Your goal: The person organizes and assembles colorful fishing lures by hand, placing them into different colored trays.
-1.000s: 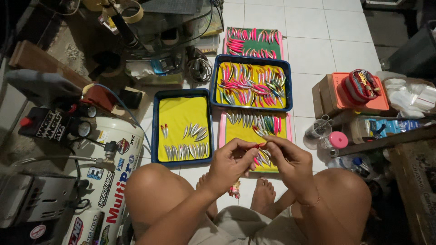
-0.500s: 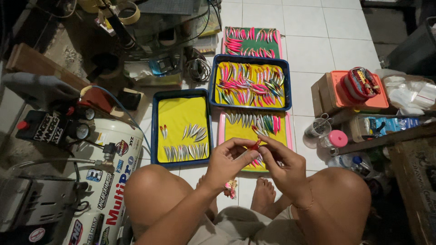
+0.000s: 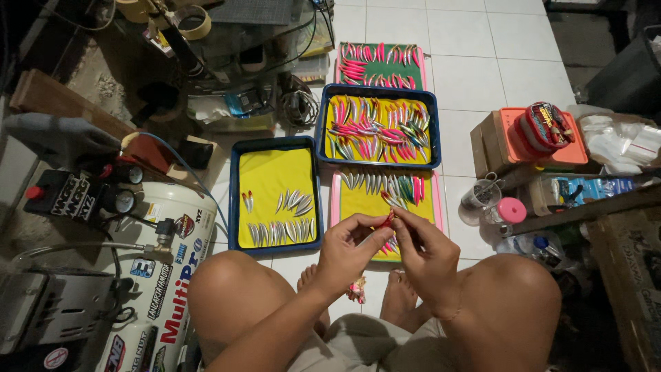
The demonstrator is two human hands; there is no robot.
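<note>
— Red and silver, that small fishing lure (image 3: 390, 219): where exactly is it?

— Pinched between both hands, above the near edge of the pink-rimmed tray (image 3: 436, 207). The left hand (image 3: 351, 249) is closed around its lower end with thumb and forefinger; the right hand (image 3: 427, 249) is closed too, its fingertips on the upper end.

— How would it handle?

— I'd judge it light and stiff, a hard little body with a glossy painted skin, so likely slippery. Any hooks are too small to make out. Best taken by the flanks at mid-body, with a light pinch so the finish isn't marred.

— And around it?

— A blue tray (image 3: 275, 196) with yellow lining holds rows of plain silver lure bodies (image 3: 282, 233); a second blue tray (image 3: 380, 127) beyond holds pink and green painted lures (image 3: 379, 129). A white air compressor (image 3: 162, 275) sits beside the left knee.
</note>
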